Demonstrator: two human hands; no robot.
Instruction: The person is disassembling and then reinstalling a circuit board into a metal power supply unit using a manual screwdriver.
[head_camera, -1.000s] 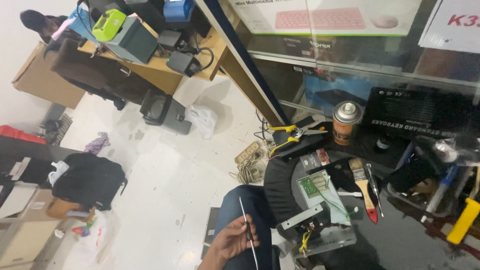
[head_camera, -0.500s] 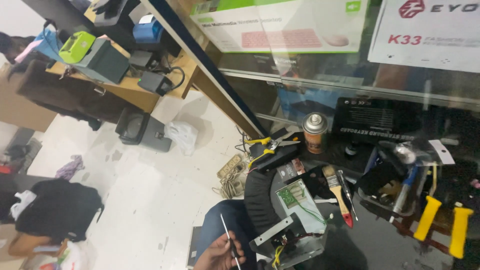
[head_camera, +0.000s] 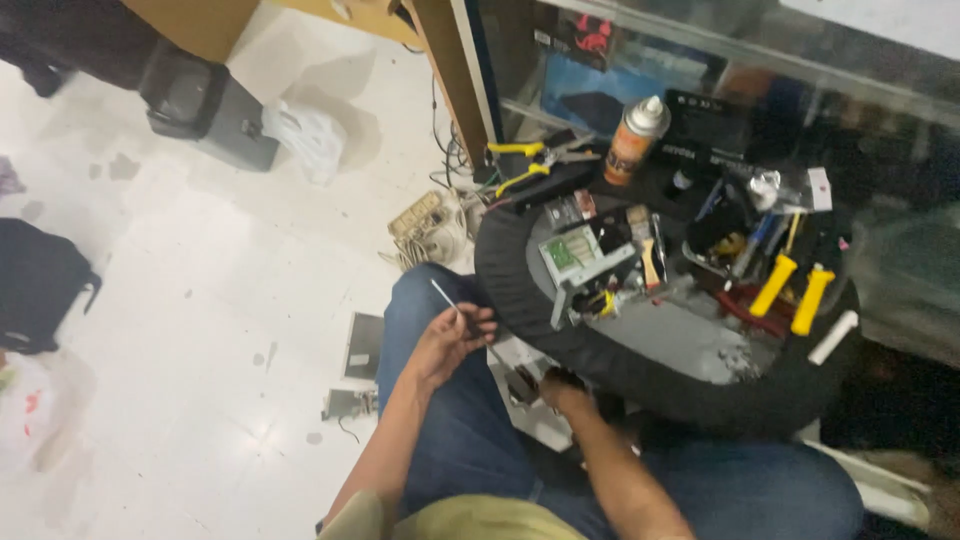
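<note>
Across the lower frame, a seated person in blue jeans works beside a round dark tray table crowded with tools. On the tray: a small metal-framed unit with a green circuit board, lying opened and apparently partly disassembled; yellow-handled screwdrivers; a brush; an orange spray can; yellow-handled pliers at the far edge. A white power strip lies on the pale floor nearby. Progress, as judged: the unit is open, with nothing visibly refitted; work on it appears unfinished. Left hand: raised over the thigh, wrist bent, fingers pinching a thin screwdriver, its shaft angled up and to the left, well apart from the unit. Right hand: lowered under the tray's near rim, largely hidden; whether it is clenched or slack cannot be told.
</note>
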